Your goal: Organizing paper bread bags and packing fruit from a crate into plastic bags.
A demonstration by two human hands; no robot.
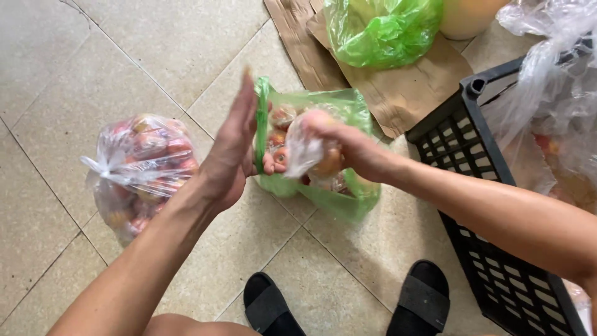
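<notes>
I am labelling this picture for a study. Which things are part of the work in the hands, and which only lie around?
In use:
left hand holding open the green bag
right hand holding a wrapped fruit

Lying about:
tied clear bag of fruit
black crate
brown cardboard
second green bag

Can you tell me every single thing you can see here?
green bag: one, open on the floor, centre, fruit inside
wrapped fruit: one, orange-red in clear film, in the right hand
clear bag: one, knotted, full of red fruit, left
second green bag: one, top, on cardboard
cardboard: brown, flat, top
crate: one, black, right
clear plastic: crumpled, over the crate
sandals: two, black, bottom
floor: beige tiles
left hand: holds the green bag's rim
right hand: grips the wrapped fruit
</notes>
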